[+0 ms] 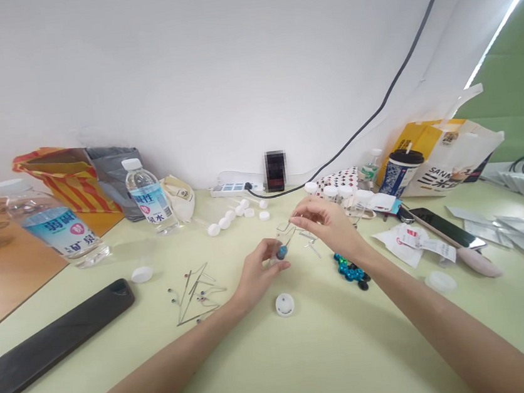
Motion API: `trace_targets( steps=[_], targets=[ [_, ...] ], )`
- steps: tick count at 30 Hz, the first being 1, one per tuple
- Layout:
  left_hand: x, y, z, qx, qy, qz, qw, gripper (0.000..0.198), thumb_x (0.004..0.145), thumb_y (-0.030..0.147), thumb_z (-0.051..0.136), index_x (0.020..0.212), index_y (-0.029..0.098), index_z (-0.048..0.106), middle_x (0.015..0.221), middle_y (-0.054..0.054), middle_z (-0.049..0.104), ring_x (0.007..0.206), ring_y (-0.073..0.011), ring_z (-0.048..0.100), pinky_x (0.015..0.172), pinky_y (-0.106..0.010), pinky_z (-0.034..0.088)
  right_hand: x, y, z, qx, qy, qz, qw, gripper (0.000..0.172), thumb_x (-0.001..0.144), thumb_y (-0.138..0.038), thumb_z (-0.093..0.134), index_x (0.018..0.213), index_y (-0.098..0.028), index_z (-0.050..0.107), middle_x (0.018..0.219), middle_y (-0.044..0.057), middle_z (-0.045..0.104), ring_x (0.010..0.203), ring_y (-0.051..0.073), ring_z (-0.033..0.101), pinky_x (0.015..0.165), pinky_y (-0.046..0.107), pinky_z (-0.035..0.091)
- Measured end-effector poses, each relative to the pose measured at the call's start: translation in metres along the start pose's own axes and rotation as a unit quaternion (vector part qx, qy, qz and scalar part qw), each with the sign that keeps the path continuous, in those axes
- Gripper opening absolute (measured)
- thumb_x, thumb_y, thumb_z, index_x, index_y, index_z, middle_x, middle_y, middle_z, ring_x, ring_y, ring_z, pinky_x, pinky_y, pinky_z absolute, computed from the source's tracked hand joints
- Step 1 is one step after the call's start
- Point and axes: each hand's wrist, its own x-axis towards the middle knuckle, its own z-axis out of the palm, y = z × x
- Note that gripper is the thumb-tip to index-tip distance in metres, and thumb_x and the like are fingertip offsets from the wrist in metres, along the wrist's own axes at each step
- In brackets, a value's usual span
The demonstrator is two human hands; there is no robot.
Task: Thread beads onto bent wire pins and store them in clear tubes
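Note:
Between the thumb and fingers of my left hand (260,273) is a small clear container with a blue piece (281,252) in it. My right hand (326,224) pinches a thin bent metal wire (290,237), its lower end reaching down to the blue piece. Whether the wire goes inside the container is too small to tell. Below my hands lies a round white cap (284,305). Several shiny blue, green and black round pieces (350,270) are clustered beside my right forearm. Left of my left hand, several bent metal wires (195,295) lie loosely piled.
White-capped small containers (230,215) line the back. A black phone-like slab (61,342) and two water bottles (149,200) stand or lie left. On the right are a phone (445,227), a lidded cup (399,174) and a paper bag (433,167). A cable (391,84) hangs along the wall.

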Motion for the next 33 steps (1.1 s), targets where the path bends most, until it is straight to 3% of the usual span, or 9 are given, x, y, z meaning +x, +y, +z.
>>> trace_targets(
  steps=[6,12,17,21,29,33],
  targets=[
    [-0.0006,0.0003,-0.0002,-0.017,0.007,-0.012,1.000,0.027,0.074,0.023,0.067,0.098,0.021,0.053,0.091,0.000,0.058,0.089,-0.0149,0.055,0.089,-0.031,0.045,-0.0014,-0.0033,0.0011,-0.057,0.016,-0.017,0.998,0.015,0.088,-0.028,0.057,0.079,-0.019,0.065,0.085,0.002,0.060,0.065,0.010,0.051,0.058,0.024,0.042],
    [-0.0005,0.0004,-0.0008,-0.011,0.006,-0.005,1.000,0.027,0.075,0.023,0.067,0.098,0.021,0.054,0.091,0.000,0.058,0.086,-0.0144,0.054,0.087,-0.031,0.046,-0.0010,-0.0032,-0.0020,-0.081,-0.029,-0.011,0.996,0.016,0.087,-0.027,0.059,0.101,-0.023,0.065,0.094,0.002,0.064,0.075,0.013,0.057,0.064,0.026,0.045],
    [-0.0005,-0.0007,-0.0010,-0.021,0.000,-0.007,1.000,0.027,0.075,0.023,0.067,0.099,0.021,0.054,0.092,0.000,0.059,0.089,-0.0148,0.055,0.089,-0.031,0.045,-0.0003,-0.0009,-0.0048,-0.124,-0.026,-0.027,0.992,0.013,0.088,-0.025,0.059,0.081,-0.019,0.068,0.081,0.001,0.064,0.065,0.011,0.053,0.063,0.026,0.043],
    [0.0002,-0.0004,-0.0004,-0.031,-0.011,-0.006,0.999,0.028,0.075,0.020,0.066,0.100,0.021,0.055,0.092,0.000,0.059,0.091,-0.0152,0.056,0.092,-0.033,0.044,0.0000,-0.0017,-0.0050,-0.123,-0.041,-0.047,0.990,0.016,0.089,-0.026,0.057,0.082,-0.019,0.070,0.082,0.003,0.065,0.066,0.012,0.054,0.061,0.025,0.043],
    [0.0040,-0.0002,-0.0003,-0.101,0.003,-0.049,0.994,0.024,0.073,0.021,0.066,0.094,0.019,0.055,0.087,-0.001,0.057,0.090,-0.0174,0.059,0.080,-0.030,0.049,-0.0003,-0.0026,-0.0065,-0.158,-0.104,-0.087,0.978,0.029,0.096,-0.023,0.042,0.114,-0.022,0.065,0.093,0.004,0.063,0.084,0.015,0.058,0.076,0.028,0.043],
    [0.0050,-0.0017,-0.0010,-0.095,0.024,-0.050,0.994,0.025,0.072,0.020,0.066,0.095,0.019,0.056,0.087,-0.001,0.057,0.088,-0.0171,0.059,0.080,-0.031,0.049,-0.0015,-0.0007,-0.0057,-0.194,-0.137,-0.072,0.969,0.030,0.094,-0.018,0.043,0.115,-0.023,0.063,0.096,0.004,0.063,0.082,0.015,0.058,0.072,0.026,0.042]
  ],
)
